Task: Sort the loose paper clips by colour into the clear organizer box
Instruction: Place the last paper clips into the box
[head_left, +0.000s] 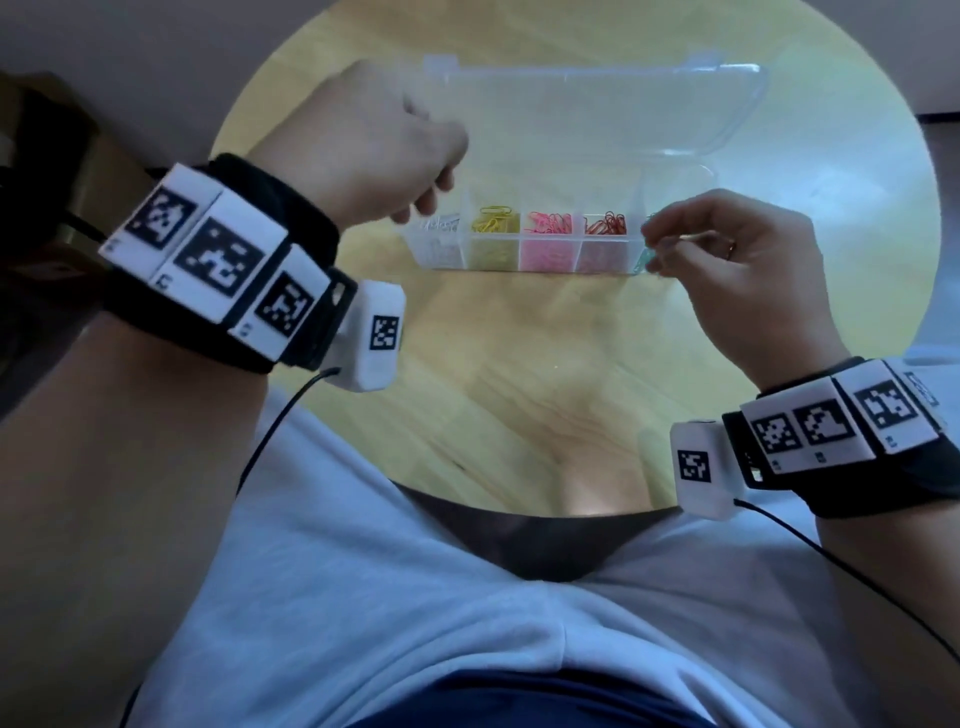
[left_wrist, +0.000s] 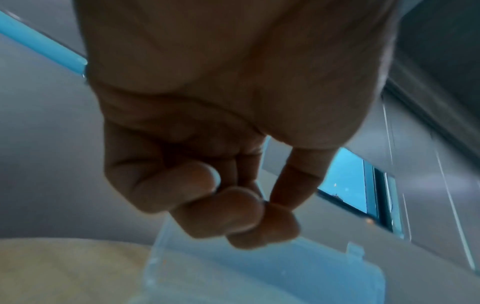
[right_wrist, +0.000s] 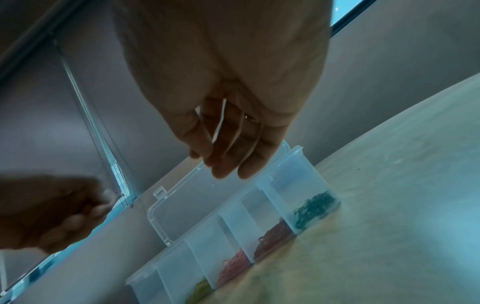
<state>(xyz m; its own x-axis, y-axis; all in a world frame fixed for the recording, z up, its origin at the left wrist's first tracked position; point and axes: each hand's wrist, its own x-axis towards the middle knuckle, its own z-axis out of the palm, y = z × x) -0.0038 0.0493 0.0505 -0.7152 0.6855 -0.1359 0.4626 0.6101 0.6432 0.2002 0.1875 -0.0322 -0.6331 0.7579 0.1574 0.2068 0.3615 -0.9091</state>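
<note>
The box (head_left: 545, 249) sits open on the desk (head_left: 519, 389), clips sorted by colour inside. Both hands hover above: left hand (head_left: 384, 150) curled, apparently empty; right hand (head_left: 727, 260) loosely open, holding nothing visible.

Open table in front of you, box and raised lid at the far side

Your near stretch of the round table (head_left: 498, 405) lies bare, so a hand can cross there. Ahead, the organizer box (head_left: 519, 254) blocks the way, and its open lid (head_left: 597, 109) stands behind it like a back wall. Your left hand (head_left: 384, 156) hovers over the box's left end, your right hand (head_left: 737, 270) over its right end; the middle compartments are reachable from above.
</note>
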